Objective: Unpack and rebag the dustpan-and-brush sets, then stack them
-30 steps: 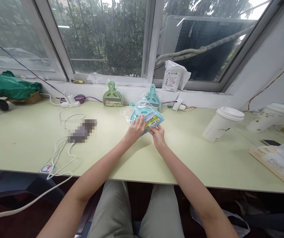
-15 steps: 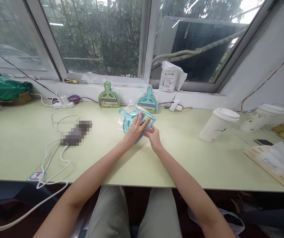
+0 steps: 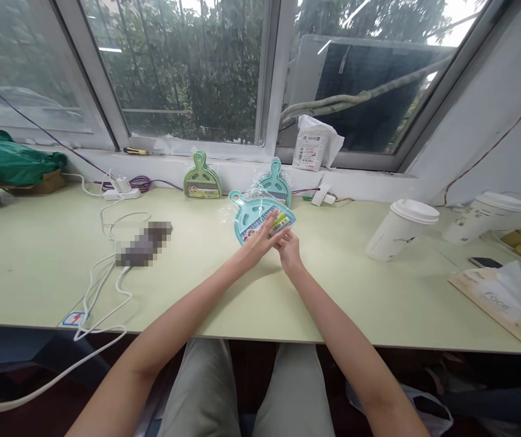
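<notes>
A turquoise dustpan-and-brush set in clear plastic wrap is tilted up over the table, its label facing me. My left hand rests against its lower front, fingers stretched out and apart over the label. At the lower right edge, my right hand has its fingers bent and closed on the set; some fingertips are hidden. Behind it stands a turquoise stack of wrapped dustpan sets, partly covered. Left of that, a green stack of wrapped dustpan sets leans on the wall.
A lidded white paper cup stands to the right, with another cup behind it. A tissue pack lies near the front right. White cables and a blurred dark object are on the left. A power strip sits by the wall.
The held dustpan set has moved slightly right and up and turned so more of its front shows. My left hand has slid lower on it; the right hand has shifted a little right.
</notes>
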A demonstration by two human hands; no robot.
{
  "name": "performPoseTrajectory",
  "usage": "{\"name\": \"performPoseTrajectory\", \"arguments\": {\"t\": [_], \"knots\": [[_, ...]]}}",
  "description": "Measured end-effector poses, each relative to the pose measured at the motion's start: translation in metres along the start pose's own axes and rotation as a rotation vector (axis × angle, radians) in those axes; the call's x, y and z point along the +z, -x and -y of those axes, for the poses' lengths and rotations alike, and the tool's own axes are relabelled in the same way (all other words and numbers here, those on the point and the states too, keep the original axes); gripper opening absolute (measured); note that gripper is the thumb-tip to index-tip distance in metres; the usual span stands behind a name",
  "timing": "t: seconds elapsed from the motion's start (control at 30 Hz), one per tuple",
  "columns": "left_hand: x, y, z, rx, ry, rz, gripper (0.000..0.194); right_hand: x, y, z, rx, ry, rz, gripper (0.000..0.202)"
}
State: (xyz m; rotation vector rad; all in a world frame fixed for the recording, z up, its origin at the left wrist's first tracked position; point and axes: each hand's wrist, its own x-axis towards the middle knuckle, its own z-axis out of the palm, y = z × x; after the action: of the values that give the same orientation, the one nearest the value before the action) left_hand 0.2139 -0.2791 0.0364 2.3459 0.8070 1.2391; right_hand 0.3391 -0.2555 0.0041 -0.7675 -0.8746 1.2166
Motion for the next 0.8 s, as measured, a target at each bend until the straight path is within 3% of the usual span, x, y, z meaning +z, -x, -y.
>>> {"name": "performPoseTrajectory", "arguments": {"t": [0.1, 0.13, 0.2, 0.27, 0.3, 0.33, 0.37, 0.43, 0.53, 0.6, 0.7, 0.8], "knots": [[0.008, 0.001, 0.005, 0.076, -0.055, 0.051, 0.041, -0.004, -0.003, -0.002, 0.007, -0.011, -0.034, 0.037], [0.008, 0.000, 0.007, 0.056, -0.092, -0.039, 0.039, -0.005, -0.003, -0.002, 0.009, -0.031, -0.040, 0.037], [0.006, 0.000, 0.012, -0.048, -0.112, -0.360, 0.041, -0.004, -0.003, -0.001, 0.008, -0.085, -0.048, 0.038], [0.000, -0.002, 0.018, -0.197, 0.000, -0.706, 0.065, -0.002, -0.002, 0.001, 0.000, -0.134, -0.069, 0.039], [-0.003, -0.002, 0.021, -0.285, 0.123, -0.800, 0.077, -0.001, -0.002, 0.002, -0.004, -0.149, -0.079, 0.040], [-0.004, -0.003, 0.024, -0.380, 0.284, -0.817, 0.084, 0.000, -0.002, 0.002, -0.007, -0.159, -0.083, 0.040], [-0.004, -0.003, 0.026, -0.478, 0.465, -0.764, 0.084, 0.000, -0.003, 0.002, -0.009, -0.164, -0.088, 0.039], [0.002, -0.003, 0.031, -0.647, 0.804, -0.536, 0.074, -0.002, -0.005, 0.002, -0.023, -0.170, -0.099, 0.039], [0.016, -0.001, 0.033, -0.732, 1.070, -0.265, 0.061, -0.008, -0.009, 0.004, -0.068, -0.180, -0.127, 0.039], [0.020, -0.001, 0.034, -0.683, 1.098, -0.227, 0.055, -0.012, -0.012, 0.005, -0.098, -0.184, -0.129, 0.039], [0.014, 0.000, 0.036, -0.602, 1.004, -0.281, 0.052, -0.012, -0.014, 0.003, -0.100, -0.164, -0.095, 0.040], [0.004, 0.003, 0.043, -0.650, 0.883, -0.272, 0.054, -0.012, -0.017, -0.002, -0.043, -0.118, -0.053, 0.041]]}}
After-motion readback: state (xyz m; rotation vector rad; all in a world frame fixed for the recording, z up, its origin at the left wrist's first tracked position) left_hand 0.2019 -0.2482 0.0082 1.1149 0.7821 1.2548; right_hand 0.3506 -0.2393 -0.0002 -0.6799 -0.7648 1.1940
